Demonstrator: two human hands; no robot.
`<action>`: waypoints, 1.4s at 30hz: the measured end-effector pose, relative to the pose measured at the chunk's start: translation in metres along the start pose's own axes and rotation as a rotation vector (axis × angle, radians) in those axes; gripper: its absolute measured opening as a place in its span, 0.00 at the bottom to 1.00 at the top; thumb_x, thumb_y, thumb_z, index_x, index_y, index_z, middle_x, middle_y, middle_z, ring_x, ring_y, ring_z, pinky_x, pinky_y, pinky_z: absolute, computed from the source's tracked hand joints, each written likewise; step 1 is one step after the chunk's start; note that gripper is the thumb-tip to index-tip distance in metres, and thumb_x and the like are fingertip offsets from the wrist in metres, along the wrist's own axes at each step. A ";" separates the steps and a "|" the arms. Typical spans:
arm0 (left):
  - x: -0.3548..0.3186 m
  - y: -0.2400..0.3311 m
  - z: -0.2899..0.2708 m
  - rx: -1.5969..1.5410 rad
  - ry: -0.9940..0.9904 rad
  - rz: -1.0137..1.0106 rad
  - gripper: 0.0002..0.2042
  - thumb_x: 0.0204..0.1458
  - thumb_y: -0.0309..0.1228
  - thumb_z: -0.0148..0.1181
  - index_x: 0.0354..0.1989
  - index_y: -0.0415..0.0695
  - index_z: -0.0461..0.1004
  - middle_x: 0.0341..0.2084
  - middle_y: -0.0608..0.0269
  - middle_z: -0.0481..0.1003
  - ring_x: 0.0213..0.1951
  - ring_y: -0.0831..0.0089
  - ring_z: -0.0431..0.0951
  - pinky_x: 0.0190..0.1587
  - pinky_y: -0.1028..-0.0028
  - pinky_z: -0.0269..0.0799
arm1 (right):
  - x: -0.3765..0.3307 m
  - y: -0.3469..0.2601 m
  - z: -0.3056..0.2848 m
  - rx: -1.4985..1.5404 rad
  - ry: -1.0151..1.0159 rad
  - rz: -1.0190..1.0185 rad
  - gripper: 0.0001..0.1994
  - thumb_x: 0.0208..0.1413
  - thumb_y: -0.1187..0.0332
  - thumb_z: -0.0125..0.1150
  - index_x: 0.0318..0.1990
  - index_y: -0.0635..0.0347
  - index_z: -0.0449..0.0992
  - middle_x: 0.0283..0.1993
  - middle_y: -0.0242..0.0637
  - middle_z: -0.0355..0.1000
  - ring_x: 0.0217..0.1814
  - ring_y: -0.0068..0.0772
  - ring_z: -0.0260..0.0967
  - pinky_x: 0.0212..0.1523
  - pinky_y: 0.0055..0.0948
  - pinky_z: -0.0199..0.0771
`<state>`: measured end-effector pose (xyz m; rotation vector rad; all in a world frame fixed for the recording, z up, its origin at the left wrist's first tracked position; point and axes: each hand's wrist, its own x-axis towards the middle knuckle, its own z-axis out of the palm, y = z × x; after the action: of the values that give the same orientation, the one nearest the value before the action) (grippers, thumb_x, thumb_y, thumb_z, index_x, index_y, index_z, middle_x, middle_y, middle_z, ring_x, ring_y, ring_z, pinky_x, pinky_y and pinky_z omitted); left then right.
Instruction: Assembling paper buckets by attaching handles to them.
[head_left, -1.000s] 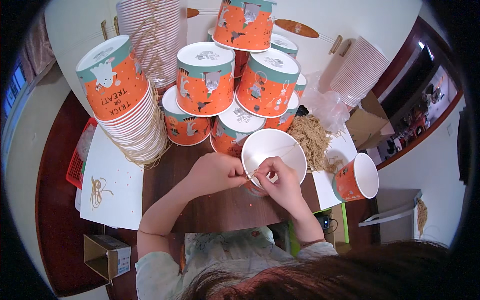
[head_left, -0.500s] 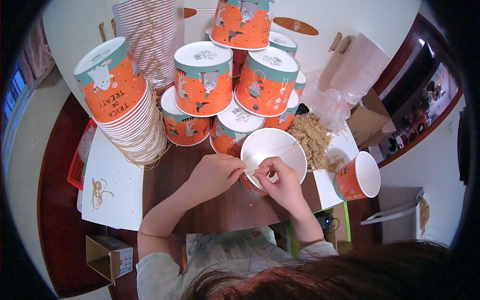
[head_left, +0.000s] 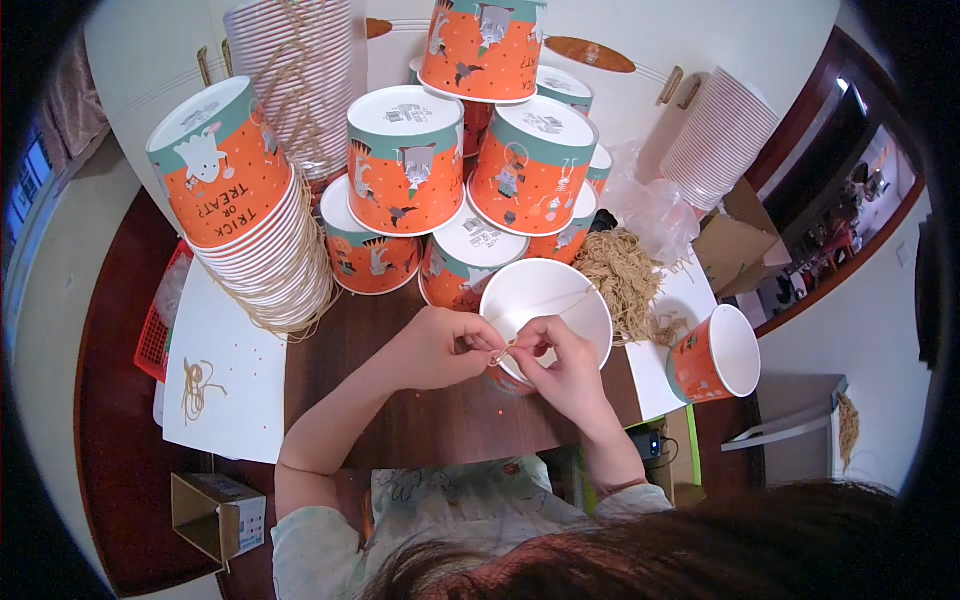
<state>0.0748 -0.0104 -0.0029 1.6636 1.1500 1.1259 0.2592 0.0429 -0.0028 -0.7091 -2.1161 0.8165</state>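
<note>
Upright in front of me stands an orange paper bucket [head_left: 590, 345], its white inside facing up. A thin tan cord [head_left: 570, 304] runs across its mouth to the near rim. My left hand [head_left: 455, 347] pinches the cord at that rim, thumb against fingers. Close beside it, my right hand [head_left: 560, 365] grips the same cord between thumb and forefinger, over the bucket's opening. The fingertips almost meet around a small loop or knot, too fine to make out. Part of the bucket's front is hidden behind my hands.
Upside-down orange buckets [head_left: 405, 165] are piled behind the work spot. Left of it leans a tall nested bucket stack [head_left: 265, 250] draped with cords. A tan cord bundle [head_left: 620, 275] lies to the right, near a tipped bucket [head_left: 735, 350]. Loose cords [head_left: 200, 388] rest on the left white sheet.
My left hand has shifted slightly right, bringing its fingertips closer to the right hand's at the cord. The bucket stays in place.
</note>
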 end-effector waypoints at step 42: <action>0.008 -0.004 -0.003 -0.492 -0.090 -0.112 0.13 0.46 0.21 0.57 0.40 0.39 0.65 0.25 0.66 0.73 0.28 0.84 0.71 0.30 0.84 0.64 | 0.005 0.000 -0.008 0.160 -0.106 -0.059 0.08 0.45 0.75 0.61 0.34 0.63 0.72 0.24 0.31 0.70 0.23 0.17 0.64 0.25 0.18 0.65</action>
<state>0.0729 -0.0013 -0.0039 1.2401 0.8141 1.1384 0.2626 0.0487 0.0036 -0.5272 -2.1254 0.9974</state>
